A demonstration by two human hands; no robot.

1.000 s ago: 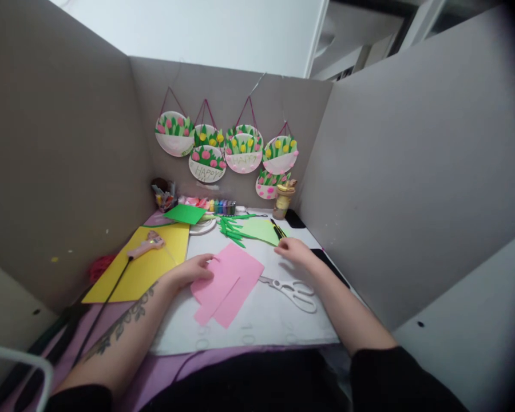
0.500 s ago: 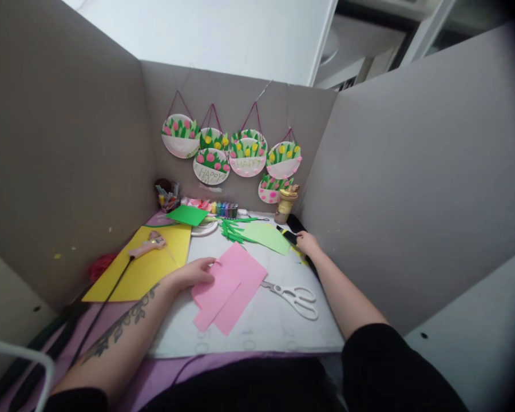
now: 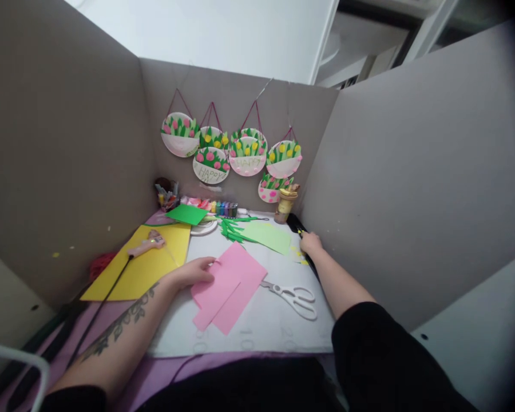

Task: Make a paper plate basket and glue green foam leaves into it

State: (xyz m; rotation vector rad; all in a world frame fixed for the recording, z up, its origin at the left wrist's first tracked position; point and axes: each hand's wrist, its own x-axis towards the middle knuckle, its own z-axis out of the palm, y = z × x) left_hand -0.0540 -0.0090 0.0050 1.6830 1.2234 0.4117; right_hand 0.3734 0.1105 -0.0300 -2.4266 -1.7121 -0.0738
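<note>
My left hand (image 3: 196, 271) rests at the left edge of the pink paper (image 3: 240, 274), fingers bent and thumb on it, gripping that edge. A smaller pink piece (image 3: 217, 306) overlaps the larger sheet. White-handled scissors (image 3: 289, 294) lie to the right, blade tips at the paper's edge. My right hand (image 3: 311, 243) is far right by the grey wall, closed around a small black-and-yellow object (image 3: 300, 232) mostly hidden by the fingers. Just behind it lies a long black item (image 3: 295, 222). Yellow scraps (image 3: 298, 254) lie beside this hand.
Light green paper (image 3: 268, 236) and cut green strips (image 3: 234, 230) lie behind the pink paper. At left, a glue gun (image 3: 148, 246) sits on a yellow sheet (image 3: 133, 280). Paint bottles (image 3: 225, 209) and a cup (image 3: 285, 205) stand along the back. Decorated plates (image 3: 248, 154) hang above.
My right hand has moved slightly right, and the black-and-yellow object has moved with it, now showing less. My left hand and the pink paper stay where they were.
</note>
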